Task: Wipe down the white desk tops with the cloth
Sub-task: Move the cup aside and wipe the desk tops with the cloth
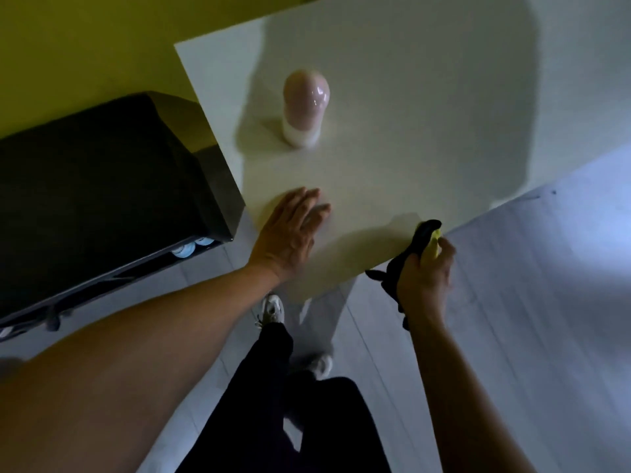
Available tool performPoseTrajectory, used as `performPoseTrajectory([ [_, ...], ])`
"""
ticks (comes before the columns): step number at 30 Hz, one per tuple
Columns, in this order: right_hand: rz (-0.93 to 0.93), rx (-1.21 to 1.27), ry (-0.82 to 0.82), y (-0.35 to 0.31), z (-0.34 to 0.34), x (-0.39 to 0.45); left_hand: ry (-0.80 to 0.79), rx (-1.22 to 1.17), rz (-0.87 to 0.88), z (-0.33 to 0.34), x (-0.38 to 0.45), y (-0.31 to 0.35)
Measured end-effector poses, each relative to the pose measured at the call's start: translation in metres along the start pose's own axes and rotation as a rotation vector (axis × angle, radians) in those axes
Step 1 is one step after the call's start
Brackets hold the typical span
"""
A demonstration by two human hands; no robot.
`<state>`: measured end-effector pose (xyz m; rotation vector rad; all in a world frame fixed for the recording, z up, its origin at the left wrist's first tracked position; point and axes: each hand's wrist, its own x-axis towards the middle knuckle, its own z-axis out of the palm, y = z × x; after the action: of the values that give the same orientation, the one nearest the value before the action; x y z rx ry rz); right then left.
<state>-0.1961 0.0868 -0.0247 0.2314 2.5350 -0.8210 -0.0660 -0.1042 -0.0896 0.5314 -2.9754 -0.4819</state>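
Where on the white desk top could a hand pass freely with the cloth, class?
The desk top is bare right of the pink bottle, out to its far and right edges. Tighter: the near-left corner, between the bottle and the left hand.

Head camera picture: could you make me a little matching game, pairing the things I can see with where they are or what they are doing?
Things:
1. left hand
2. right hand
3. pink bottle
4. black cabinet

Places or states:
A. stands upright on the white desk top
B. grips the cloth at the desk's near edge
C. lies flat on the desk
D. sits left of the desk

Pairs: 1-C, 2-B, 3-A, 4-D
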Motion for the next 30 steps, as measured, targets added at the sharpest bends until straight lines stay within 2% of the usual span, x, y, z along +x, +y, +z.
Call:
performPoseTrajectory([
  [3,-0.151,-0.070,-0.020,-0.017,-0.017,0.004,-0.070,0.070,-0.077,-0.001,-0.002,0.012],
  [7,-0.456,-0.177,-0.063,-0.053,-0.036,0.017,-0.135,0.089,-0.171,-0.009,-0.003,0.028],
  [10,-0.802,-0.201,-0.132,-0.076,-0.035,0.035,-0.144,0.039,-0.290,-0.011,-0.017,0.048],
  [12,-1.060,-0.247,-0.244,-0.082,-0.029,0.050,-0.138,0.007,-0.360,-0.007,-0.032,0.067],
  [15,-1.269,-0.425,-0.420,-0.081,-0.018,0.075,-0.136,-0.061,-0.529,-0.003,-0.044,0.094],
  [19,-1.599,-0.872,-0.619,-0.070,-0.017,0.111,-0.099,-0.187,-0.884,0.001,-0.041,0.148],
  [22,-1.734,-1.004,-0.645,-0.078,-0.020,0.138,-0.082,-0.255,-1.063,0.006,-0.032,0.182],
  [25,-1.856,-0.913,-0.592,-0.081,-0.011,0.151,-0.115,-0.257,-1.165,0.008,-0.019,0.194],
  [27,-1.852,-0.796,-0.597,-0.082,-0.004,0.153,-0.113,-0.291,-1.213,0.012,-0.013,0.194],
  [30,-1.773,-0.757,-0.763,-0.103,0.004,0.141,-0.059,-0.304,-1.264,0.019,-0.009,0.195],
])
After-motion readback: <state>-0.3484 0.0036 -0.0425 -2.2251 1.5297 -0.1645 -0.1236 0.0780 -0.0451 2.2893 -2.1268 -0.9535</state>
